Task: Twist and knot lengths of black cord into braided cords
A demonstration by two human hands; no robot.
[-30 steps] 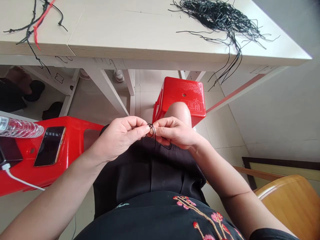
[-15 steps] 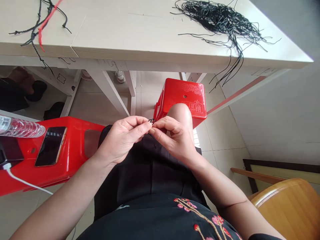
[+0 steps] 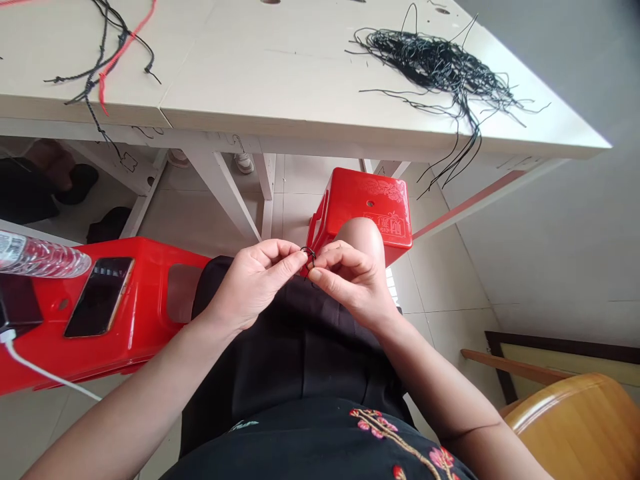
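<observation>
A short black cord (image 3: 311, 254) is pinched between my two hands above my lap, with a small loop showing at the fingertips. My left hand (image 3: 260, 277) grips it with thumb and forefinger. From the other side, my right hand (image 3: 347, 277) closes its thumb and fingers on the same cord, a small gap from the left fingertips. Most of the cord is hidden by the fingers. On the table, a tangled bundle of black cords (image 3: 435, 63) lies at the right, loose ends hanging over the edge. Braided black cords (image 3: 95, 70) and a red cord (image 3: 125, 48) lie at the left.
The pale table (image 3: 260, 87) runs across in front of me. A red stool (image 3: 367, 193) stands beneath its edge. On another red stool (image 3: 145, 287) at left are a phone (image 3: 100, 297), a plastic bottle (image 3: 45, 257) and a dark box with a white cable. A wooden chair (image 3: 580, 427) is at lower right.
My fingertips have moved slightly apart, and more of the cord's loop shows between them. The view has tilted up a little, so the table sits lower in the picture.
</observation>
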